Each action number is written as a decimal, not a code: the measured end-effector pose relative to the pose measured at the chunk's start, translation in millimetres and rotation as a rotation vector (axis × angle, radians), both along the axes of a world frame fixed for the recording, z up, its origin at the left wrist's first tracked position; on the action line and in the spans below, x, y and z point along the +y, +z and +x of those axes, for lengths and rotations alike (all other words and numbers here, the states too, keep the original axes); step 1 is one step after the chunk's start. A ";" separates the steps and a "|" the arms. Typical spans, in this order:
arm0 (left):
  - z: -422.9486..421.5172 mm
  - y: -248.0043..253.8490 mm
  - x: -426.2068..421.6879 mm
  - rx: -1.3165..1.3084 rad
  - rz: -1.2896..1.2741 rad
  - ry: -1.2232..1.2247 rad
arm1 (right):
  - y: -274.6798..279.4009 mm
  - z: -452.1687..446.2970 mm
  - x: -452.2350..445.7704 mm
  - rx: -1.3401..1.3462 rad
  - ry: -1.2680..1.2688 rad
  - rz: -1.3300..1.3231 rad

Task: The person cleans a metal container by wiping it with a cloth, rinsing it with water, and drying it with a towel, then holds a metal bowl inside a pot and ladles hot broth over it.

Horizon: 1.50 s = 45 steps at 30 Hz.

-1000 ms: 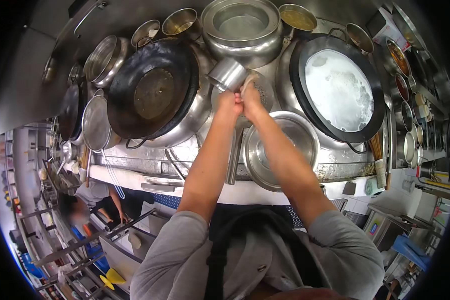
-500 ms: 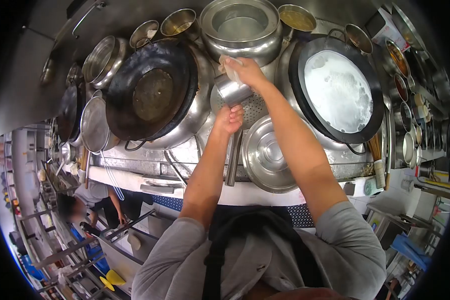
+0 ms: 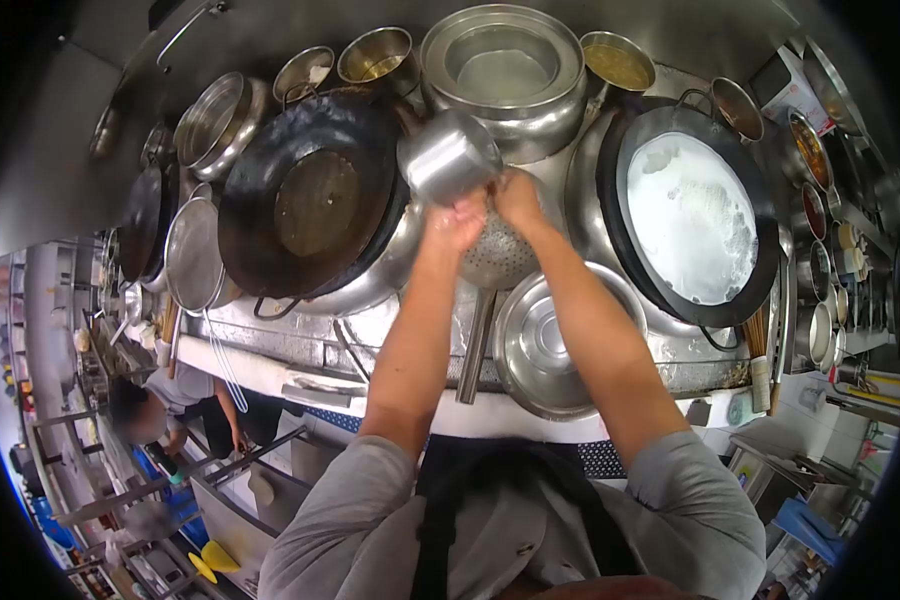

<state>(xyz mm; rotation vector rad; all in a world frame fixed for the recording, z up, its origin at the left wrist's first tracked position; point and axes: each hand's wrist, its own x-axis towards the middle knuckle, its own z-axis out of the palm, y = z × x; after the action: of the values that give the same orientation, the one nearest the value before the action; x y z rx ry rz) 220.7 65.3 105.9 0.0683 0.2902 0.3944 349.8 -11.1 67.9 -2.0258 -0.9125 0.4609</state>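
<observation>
A shiny cylindrical metal container [image 3: 448,158] is tilted above the stove, between the two woks. My left hand [image 3: 457,222] grips its lower side, with the fingers closed. Close against the container's right end is my right hand [image 3: 517,200], its fingers curled; what they hold, if anything, is hidden. Below both hands lies a perforated strainer ladle [image 3: 502,262], its handle pointing toward me. A round metal lid or basin [image 3: 530,345] rests to the right of that handle, partly under my right forearm.
To the left sits a dark wok [image 3: 255,215]; to the right, another wok [image 3: 755,190] holds white frothy liquid. Behind stands a large steel pot [image 3: 510,125] of cloudy liquid. A wire strainer [image 3: 194,250] leans at the left. A person [image 3: 185,395] is at the lower left.
The container has moved up and left and turned. My right hand has come down from above it to its right end; the pale material seen in that hand is now out of sight.
</observation>
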 end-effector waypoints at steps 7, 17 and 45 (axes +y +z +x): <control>152.2 54.9 97.7 0.519 1.028 0.320 | 21.5 -40.6 -35.2 0.204 0.048 0.031; 242.2 21.8 119.9 1.403 2.033 0.073 | 65.5 -60.2 -100.9 0.480 0.076 0.216; 100.2 127.1 99.4 0.942 1.281 0.167 | 45.5 7.7 -42.7 1.223 -0.335 0.493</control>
<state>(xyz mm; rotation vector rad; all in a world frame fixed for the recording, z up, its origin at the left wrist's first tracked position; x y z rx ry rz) 320.9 164.7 233.0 1.5233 0.9345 0.6474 357.5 -53.8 113.4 -1.0612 0.0846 0.9889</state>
